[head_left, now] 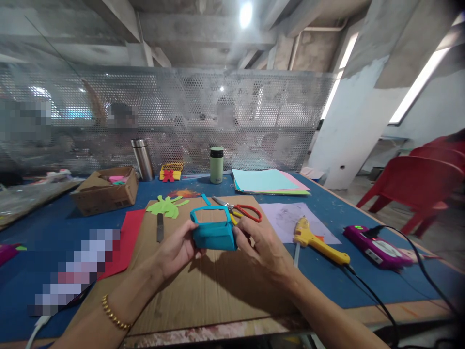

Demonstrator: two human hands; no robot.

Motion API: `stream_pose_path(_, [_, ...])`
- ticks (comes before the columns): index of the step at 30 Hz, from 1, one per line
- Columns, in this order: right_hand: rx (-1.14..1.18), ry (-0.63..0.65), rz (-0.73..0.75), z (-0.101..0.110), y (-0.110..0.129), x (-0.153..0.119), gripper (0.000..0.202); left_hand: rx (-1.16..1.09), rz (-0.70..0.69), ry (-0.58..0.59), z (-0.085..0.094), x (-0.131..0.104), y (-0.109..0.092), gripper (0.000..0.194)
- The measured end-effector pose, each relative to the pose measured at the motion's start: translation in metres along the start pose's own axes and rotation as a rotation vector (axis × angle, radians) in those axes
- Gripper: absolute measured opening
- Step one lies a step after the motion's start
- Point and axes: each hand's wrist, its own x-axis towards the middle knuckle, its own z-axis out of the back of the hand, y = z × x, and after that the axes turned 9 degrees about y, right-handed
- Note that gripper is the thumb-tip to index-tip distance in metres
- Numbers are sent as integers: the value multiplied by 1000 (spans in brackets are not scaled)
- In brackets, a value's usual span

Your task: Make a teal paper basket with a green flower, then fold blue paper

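A small blue basket-like craft piece [214, 236] with an upright loop or frame at its back is held above the cardboard sheet [218, 291]. My left hand [181, 245] grips its left side, thumb near the top edge. On the other side, my right hand [261, 245] is closed with its fingertips at the piece's right edge. Just behind it lie red-handled scissors [249, 212] and a yellow-handled tool [235, 215], partly hidden. Lime-green cut strips [167, 207] and a dark flat blade or strip [160, 228] rest on the cardboard to the left.
At right are a yellow glue gun [319, 240] on lilac paper [286, 215] and a purple power strip [378, 247] with a black cord. Behind stand a green tumbler [216, 166], a steel flask [143, 160], a cardboard box [105, 191] and stacked coloured paper [267, 180]. Red paper [127, 247] lies left.
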Motion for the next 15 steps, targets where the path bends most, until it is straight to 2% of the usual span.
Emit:
stream_pose_path(10, [189, 104, -154, 5, 5, 2, 26, 15, -9, 42, 5, 3, 4, 8])
stream_pose_path(15, [211, 95, -170, 6, 6, 0, 25, 47, -22, -16, -1, 1, 2, 9])
